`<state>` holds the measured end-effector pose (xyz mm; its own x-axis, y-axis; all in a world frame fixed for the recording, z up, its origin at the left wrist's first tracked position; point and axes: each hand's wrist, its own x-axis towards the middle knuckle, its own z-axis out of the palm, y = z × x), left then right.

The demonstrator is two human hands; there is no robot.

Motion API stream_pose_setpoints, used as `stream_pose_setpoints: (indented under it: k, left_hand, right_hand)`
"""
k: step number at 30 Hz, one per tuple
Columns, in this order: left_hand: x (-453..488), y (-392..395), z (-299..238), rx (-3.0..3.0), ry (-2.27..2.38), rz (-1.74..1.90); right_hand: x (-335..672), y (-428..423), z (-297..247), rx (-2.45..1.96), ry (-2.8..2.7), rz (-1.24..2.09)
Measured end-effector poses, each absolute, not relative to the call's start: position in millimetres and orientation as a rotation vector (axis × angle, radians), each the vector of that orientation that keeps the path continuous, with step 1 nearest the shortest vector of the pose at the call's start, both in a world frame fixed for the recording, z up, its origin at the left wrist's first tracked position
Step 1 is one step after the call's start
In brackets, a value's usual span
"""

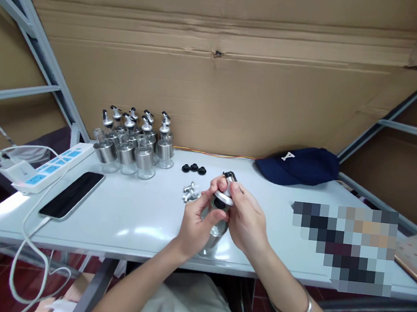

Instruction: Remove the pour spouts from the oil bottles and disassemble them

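"Where was the bottle (217, 232)?"

"Between a worker's two hands near the front edge of the table (132, 207), pourer (223, 196) uppermost; whether its base touched the surface could not be told."

"How was the left hand (196, 224) placed?"

"Curled around the bottle's upper part, its thumb across the glass and its fingertips at the pourer's silver collar."

"And the right hand (248, 220)?"

"Closed on the pourer, thumb pressed to its side, the other fingers largely hidden."

"What lay nearby?"

"Small silver parts (189, 189) beside the left hand, three black pieces (194, 167) beyond them, and similar bottles (144, 160) grouped at back left."
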<state>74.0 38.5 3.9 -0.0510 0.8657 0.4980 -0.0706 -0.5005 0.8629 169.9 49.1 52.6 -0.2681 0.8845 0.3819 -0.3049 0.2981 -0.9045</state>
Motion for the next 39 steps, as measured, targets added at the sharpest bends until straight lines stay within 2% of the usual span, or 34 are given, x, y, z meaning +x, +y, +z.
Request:
stream_pose_setpoints:
  k: [6,8,13,17,22,30,39]
  left_hand:
    - [71,33,12,1.541,0.834,1.564]
    - [71,32,11,1.52,0.778,1.534]
    - [67,29,12,1.495,0.691,1.521]
    - [48,34,36,1.485,0.7,1.682]
    - [3,80,64,1.653,1.031,1.91]
    - [-45,155,30,1.96,1.533,1.795]
    - [-58,172,12,1.943,1.599,1.821]
  right_hand:
    - [168,32,46,-0.532,-1.448,0.43]
    - [170,31,52,-0.509,-1.316,0.355]
    - [182,38,55,-0.669,-1.197,0.558]
    - [193,40,41,-0.747,-1.078,0.765]
    - [200,42,32,-0.833,-1.031,0.954]
    - [193,57,33,-0.84,-1.154,1.022]
    - [186,77,46,-0.732,-1.367,0.969]
